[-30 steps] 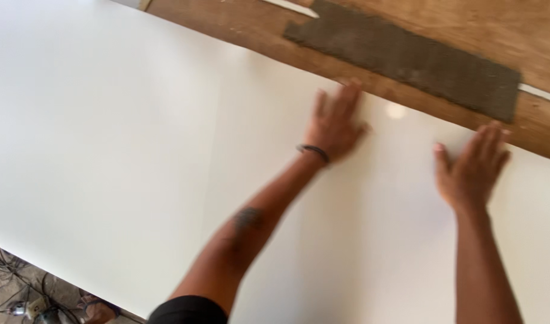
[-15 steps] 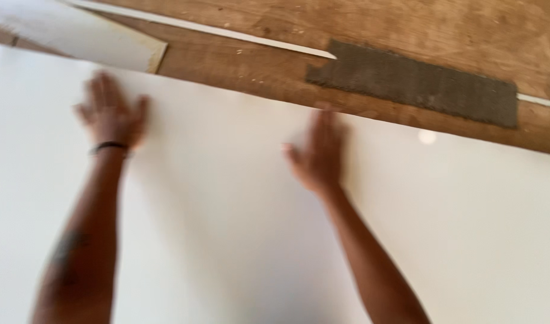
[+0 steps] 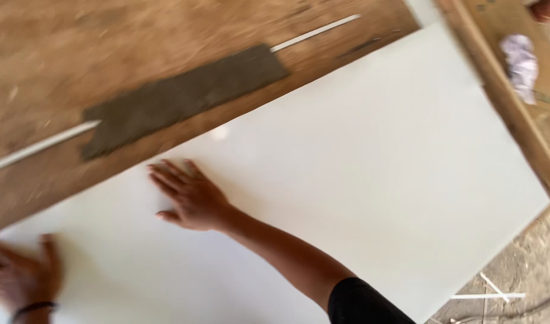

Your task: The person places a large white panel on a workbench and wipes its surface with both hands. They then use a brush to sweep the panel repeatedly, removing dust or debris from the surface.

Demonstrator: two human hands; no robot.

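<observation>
The right hand (image 3: 191, 198) lies flat, fingers spread, palm down on a large smooth white rectangular panel (image 3: 371, 162), arm stretched across it. The left hand (image 3: 20, 276), blurred, also presses open on the panel beside it. Beyond the fingertips, the brown wooden bench (image 3: 107, 48) carries a dark grey rough strip (image 3: 179, 99).
</observation>
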